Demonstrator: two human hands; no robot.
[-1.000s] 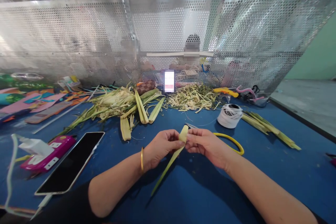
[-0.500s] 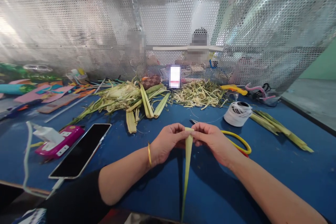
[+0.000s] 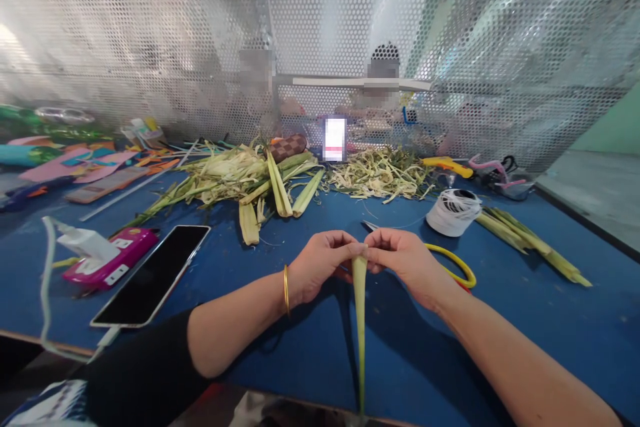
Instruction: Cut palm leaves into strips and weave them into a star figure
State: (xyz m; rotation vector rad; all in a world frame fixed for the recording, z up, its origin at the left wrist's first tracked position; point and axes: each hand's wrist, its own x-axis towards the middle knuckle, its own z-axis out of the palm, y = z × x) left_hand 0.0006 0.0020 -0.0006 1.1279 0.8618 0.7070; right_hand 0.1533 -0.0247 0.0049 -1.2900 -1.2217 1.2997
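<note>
Phone (image 3: pixel 153 277) beside 1 power strip (image 3: pixel 117 257).

Two hands, one left hand (image 3: pixel 317 267) and one right hand (image 3: pixel 410 263), share one pale strip (image 3: pixel 360 300); on the bench (image 3: pixel 280 363) lie two heaps of shredded leaves (image 3: pixel 380 177); one bundle of stalks (image 3: pixel 540 245); one white spool (image 3: pixel 450 217); one dark-screened phone (image 3: pixel 153 277); one magenta power strip (image 3: pixel 131 240); one white plug (image 3: pixel 90 243); one checkered case (image 3: pixel 289 147); one wrist carries one gold bangle (image 3: pixel 286 290).

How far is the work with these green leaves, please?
Some leaves already look shredded, in the tangled pile. In hand: one long strip, pinched by the left hand and right hand. Probably remaining: the wide leaves and the bundle beside the white spool. No finished piece is visible.
</note>
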